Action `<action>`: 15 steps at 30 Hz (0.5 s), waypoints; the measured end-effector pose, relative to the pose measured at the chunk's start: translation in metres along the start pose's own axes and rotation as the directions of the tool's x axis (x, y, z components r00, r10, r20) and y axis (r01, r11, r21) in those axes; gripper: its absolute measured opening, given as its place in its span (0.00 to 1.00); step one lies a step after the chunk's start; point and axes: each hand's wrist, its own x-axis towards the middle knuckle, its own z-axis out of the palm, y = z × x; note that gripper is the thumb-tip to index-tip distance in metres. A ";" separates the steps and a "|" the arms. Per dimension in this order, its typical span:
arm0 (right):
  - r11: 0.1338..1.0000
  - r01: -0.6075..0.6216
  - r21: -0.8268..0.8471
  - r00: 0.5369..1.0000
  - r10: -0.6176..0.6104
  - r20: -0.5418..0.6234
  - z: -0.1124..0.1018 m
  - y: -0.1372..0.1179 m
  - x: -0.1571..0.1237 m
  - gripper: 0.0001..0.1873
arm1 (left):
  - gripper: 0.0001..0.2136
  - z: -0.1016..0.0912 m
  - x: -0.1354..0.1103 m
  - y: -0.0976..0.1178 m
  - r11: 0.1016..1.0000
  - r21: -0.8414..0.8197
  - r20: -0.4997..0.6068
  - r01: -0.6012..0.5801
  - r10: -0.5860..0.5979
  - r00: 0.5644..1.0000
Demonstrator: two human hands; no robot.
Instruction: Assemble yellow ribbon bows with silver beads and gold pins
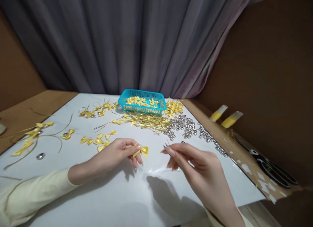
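Observation:
My left hand [117, 155] pinches a small yellow ribbon bow [141, 150] between thumb and fingers, just above the white sheet [102, 194]. A little to the right, my right hand [195, 170] is closed in a pinch on a small silver piece [166, 145] whose tip points toward the bow. The two hands are a short gap apart. More loose yellow bows [97, 140] lie left of my left hand.
A turquoise basket [141, 105] holding bows stands at the back. Beside it lie gold wire strips [149, 120] and a heap of silver beads [182, 124]. Black scissors [269, 165] and two yellow tubes [223, 116] rest on the brown right edge. Ribbon pieces [31, 134] lie far left.

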 end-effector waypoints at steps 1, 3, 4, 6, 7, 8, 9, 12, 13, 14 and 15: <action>1.000 -0.014 0.007 1.000 0.014 0.001 0.001 0.000 -0.007 0.09 | 0.14 0.000 0.000 -0.001 1.000 -0.011 0.026 -0.002 0.002 1.000; 0.998 -0.062 0.011 0.997 0.062 0.052 0.006 0.002 -0.019 0.09 | 0.13 0.000 -0.001 -0.002 1.000 -0.022 0.073 -0.004 0.006 0.997; 0.996 -0.087 0.012 0.993 0.086 0.079 0.010 0.004 -0.023 0.10 | 0.13 0.000 -0.002 -0.003 1.000 -0.022 0.090 -0.005 0.007 0.996; 0.990 -0.142 0.016 0.980 0.138 0.141 0.019 0.009 -0.029 0.11 | 0.13 0.000 -0.003 -0.004 1.000 -0.021 0.105 0.001 0.001 0.995; 0.985 -0.172 0.021 0.973 0.166 0.160 0.024 0.012 -0.030 0.12 | 0.13 0.000 -0.003 -0.004 1.000 -0.025 0.105 0.006 -0.004 0.994; 0.980 -0.199 0.023 0.966 0.192 0.173 0.028 0.015 -0.031 0.13 | 0.14 0.001 -0.003 -0.004 1.000 -0.028 0.102 0.009 -0.006 0.995; 0.975 -0.220 0.023 0.961 0.213 0.177 0.032 0.017 -0.032 0.14 | 0.14 0.001 -0.004 -0.004 1.000 -0.029 0.100 0.008 -0.005 0.995; 0.976 -0.220 0.001 0.958 0.215 0.189 0.039 0.022 -0.033 0.16 | 0.13 0.003 -0.005 -0.003 1.000 -0.003 0.100 -0.020 0.020 0.995; 0.979 -0.204 -0.005 0.960 0.201 0.196 0.041 0.023 -0.033 0.17 | 0.14 0.003 -0.006 -0.003 0.999 0.015 0.099 -0.029 0.028 0.995; 0.982 -0.191 -0.009 0.961 0.188 0.204 0.042 0.024 -0.033 0.17 | 0.14 0.004 -0.006 -0.003 0.999 0.032 0.098 -0.032 0.029 0.995; 0.983 -0.185 -0.008 0.959 0.183 0.215 0.043 0.023 -0.032 0.18 | 0.14 0.004 -0.006 -0.003 0.998 0.048 0.095 -0.032 0.028 0.995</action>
